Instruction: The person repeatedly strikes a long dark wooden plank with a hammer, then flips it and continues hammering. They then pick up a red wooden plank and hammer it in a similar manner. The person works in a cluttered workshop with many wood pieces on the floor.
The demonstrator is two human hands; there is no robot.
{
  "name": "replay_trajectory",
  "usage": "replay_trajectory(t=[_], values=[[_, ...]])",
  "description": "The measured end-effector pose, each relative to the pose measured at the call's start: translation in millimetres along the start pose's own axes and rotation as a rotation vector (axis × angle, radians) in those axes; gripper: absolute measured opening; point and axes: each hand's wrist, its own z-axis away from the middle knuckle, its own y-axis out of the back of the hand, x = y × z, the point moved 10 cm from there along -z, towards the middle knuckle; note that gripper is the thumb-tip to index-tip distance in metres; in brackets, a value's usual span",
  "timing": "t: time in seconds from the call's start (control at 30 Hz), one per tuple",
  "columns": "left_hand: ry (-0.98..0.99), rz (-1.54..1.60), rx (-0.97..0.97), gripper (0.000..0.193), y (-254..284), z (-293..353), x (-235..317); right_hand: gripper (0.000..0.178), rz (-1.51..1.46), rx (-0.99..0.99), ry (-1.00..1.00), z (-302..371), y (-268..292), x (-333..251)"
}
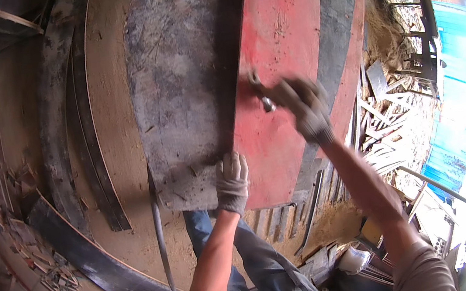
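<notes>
My right hand (303,106), in a grey work glove, is raised over a red board and closed round a hammer. Motion blurs both the hand and the hammer (261,88), whose metal head shows just left of the fingers. My left hand (232,182), in a pale glove, lies at the near left edge of the red board (279,33), fingers stretched forward and close together; its thumb is hidden. Left of the red board is a dark grey, scuffed board (181,92), and the red one casts a shadow along it. Small dark marks dot the red surface.
More dark boards (340,10) lie on the right, with scrap wood strips (383,120) piled beyond. Blue sheeting (456,59) stands in bright light at far right. A long curved dark plank (98,260) and scattered wood bits (57,273) are on the left floor.
</notes>
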Motion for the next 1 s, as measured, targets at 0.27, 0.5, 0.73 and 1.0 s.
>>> replay_trajectory(t=[0.27, 0.5, 0.73, 1.0], values=[[-0.064, 0.252, 0.078, 0.079, 15, 12, 22, 0.024, -0.425, 0.156, -0.492, 62, -7, 112], [-0.034, 0.276, 0.263, 0.064, 136, -181, -30, 0.005, -0.491, 0.197, -0.352, 175, -1, 66], [-0.334, 0.105, 0.088, 0.082, 110, -359, 40, 0.008, -0.344, 0.175, -0.579, 172, -20, 118], [-0.395, -0.082, 0.288, 0.081, 85, -356, 44, 0.040, -0.642, 0.744, -1.393, 480, 92, 92]])
